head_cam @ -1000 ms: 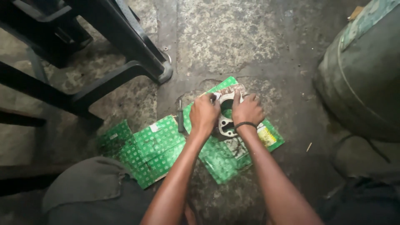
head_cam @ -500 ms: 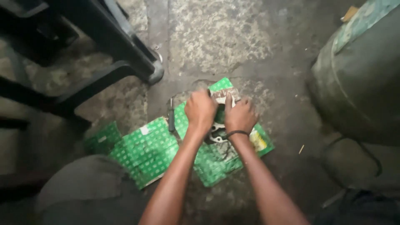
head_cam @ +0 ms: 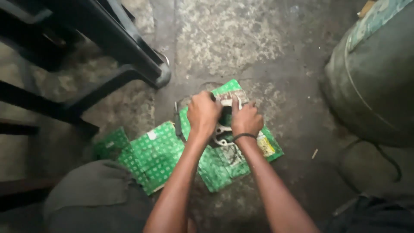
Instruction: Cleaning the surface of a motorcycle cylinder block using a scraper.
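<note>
A stained, cracked concrete floor (head_cam: 241, 39) fills the dim scene (light is weak); black furniture legs (head_cam: 108, 47) stand upper left, a large greenish drum (head_cam: 375, 82) right.

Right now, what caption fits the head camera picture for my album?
Left hand and right hand grip a round metal part on green cardboard spread over a concrete floor.

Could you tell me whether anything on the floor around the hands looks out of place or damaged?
The green printed cardboard under the work is flattened, torn and lies in overlapping pieces on the stained concrete floor. Both hands, left hand and right hand, press on a round metal part on it. Nothing looks spilled.
</note>
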